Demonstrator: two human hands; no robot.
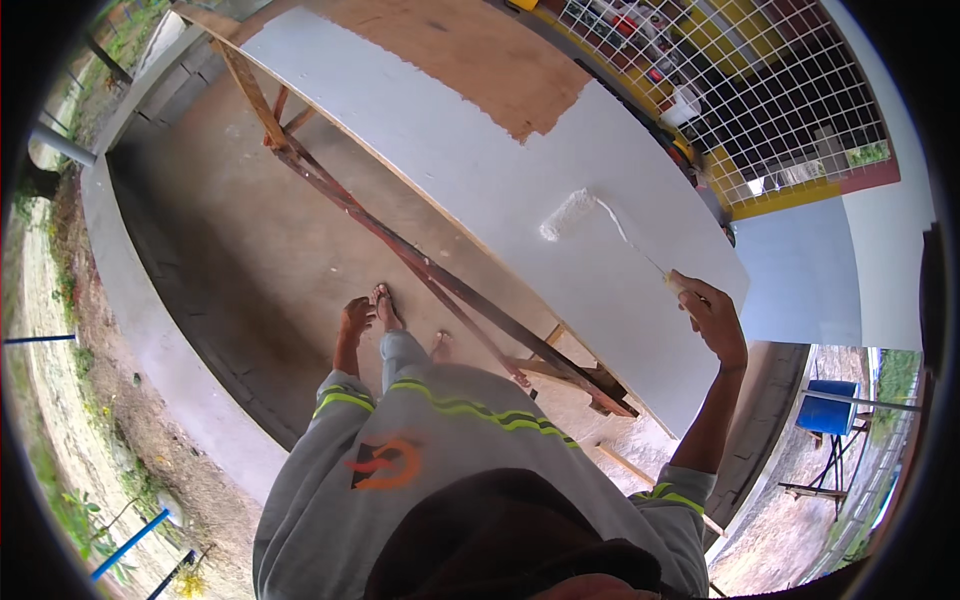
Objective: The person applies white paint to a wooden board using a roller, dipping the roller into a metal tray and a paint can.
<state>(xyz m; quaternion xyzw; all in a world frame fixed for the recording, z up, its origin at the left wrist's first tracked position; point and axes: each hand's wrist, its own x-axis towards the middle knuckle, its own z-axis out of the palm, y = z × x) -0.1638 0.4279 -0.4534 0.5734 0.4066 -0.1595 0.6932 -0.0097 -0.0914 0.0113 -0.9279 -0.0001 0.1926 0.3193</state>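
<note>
My right hand is closed around the handle of a paint roller. The roller's fuzzy sleeve is coated in white paint and rests on a large board, its bent metal frame reaching back to my grip. Pale grey-white paint covers most of the board; a brown patch with a ragged edge shows bare along the far side. My left hand hangs low beside my leg, away from the board, with nothing visible in it and its fingers slightly curled and apart.
Wooden trestle legs and rails support the board above a concrete floor. A low wall curves along the left. Behind the board, a white wire grille fronts several stored items. A blue barrel stands outside at right.
</note>
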